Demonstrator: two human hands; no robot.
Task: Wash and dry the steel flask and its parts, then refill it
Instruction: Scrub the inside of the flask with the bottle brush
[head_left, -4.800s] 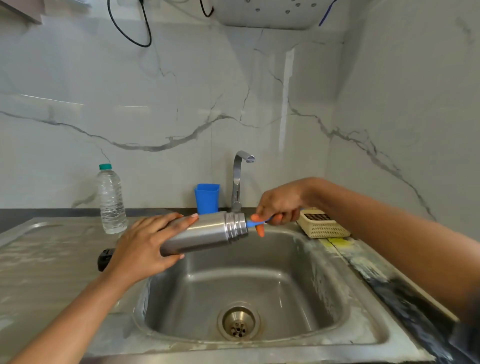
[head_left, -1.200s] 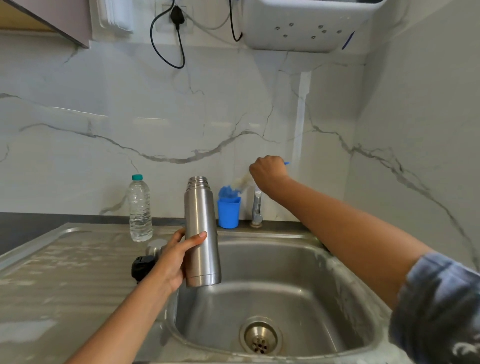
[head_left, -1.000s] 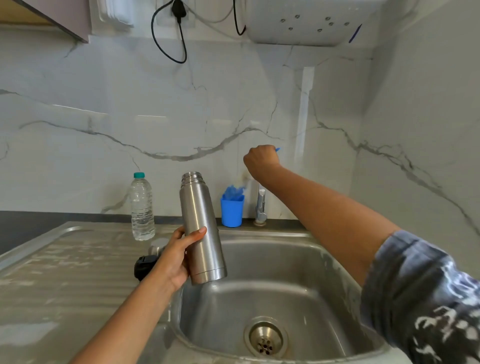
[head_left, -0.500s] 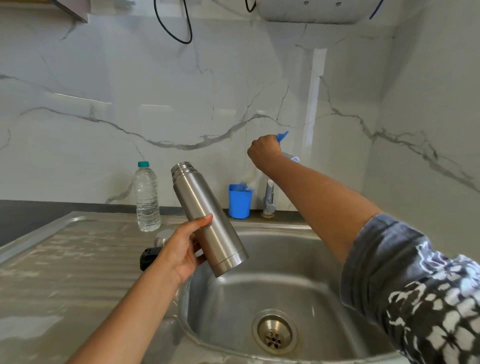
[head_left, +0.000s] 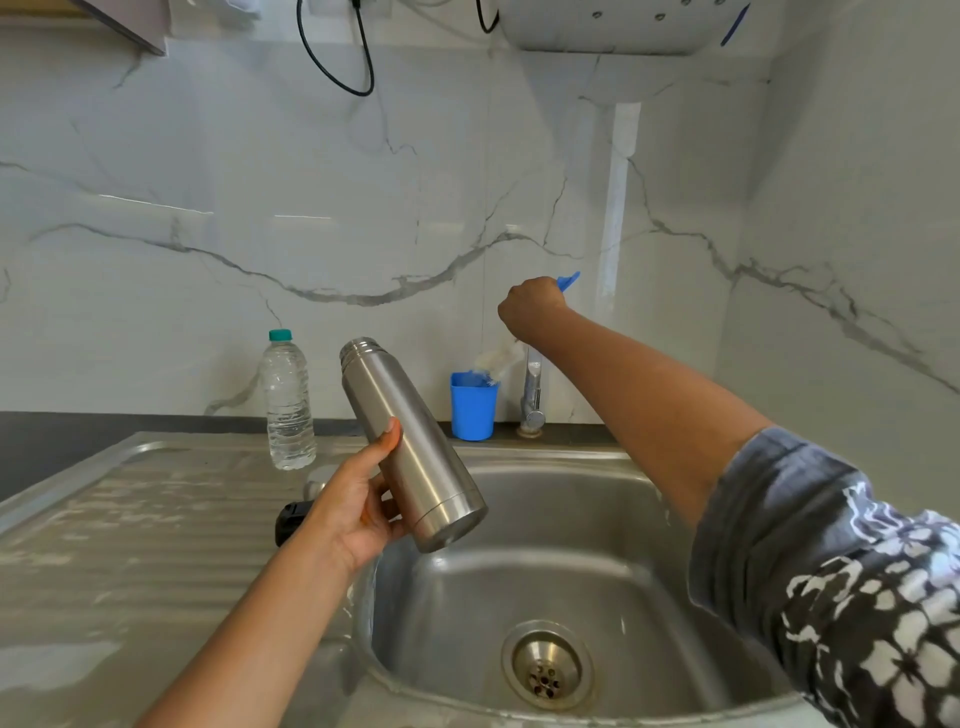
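My left hand (head_left: 353, 512) grips the steel flask (head_left: 410, 447) near its base, over the left rim of the sink. The flask has no cap and leans with its open mouth up and to the left. My right hand (head_left: 530, 309) is raised at the back and holds the blue handle of a bottle brush (head_left: 498, 358). The brush's white bristles point down into the blue cup (head_left: 471, 405). A black flask part (head_left: 288, 522) lies on the drainboard behind my left hand, and a steel part beside it is mostly hidden.
A clear water bottle (head_left: 287, 402) with a teal cap stands on the drainboard (head_left: 130, 519). The tap (head_left: 532, 400) rises behind the steel sink (head_left: 597, 519), right of the blue cup. A white appliance with cables hangs overhead.
The brush has come out of the flask and gone up to the blue cup at the back. My left hand has turned the flask from lying sideways to mouth-up, and it now leans left.
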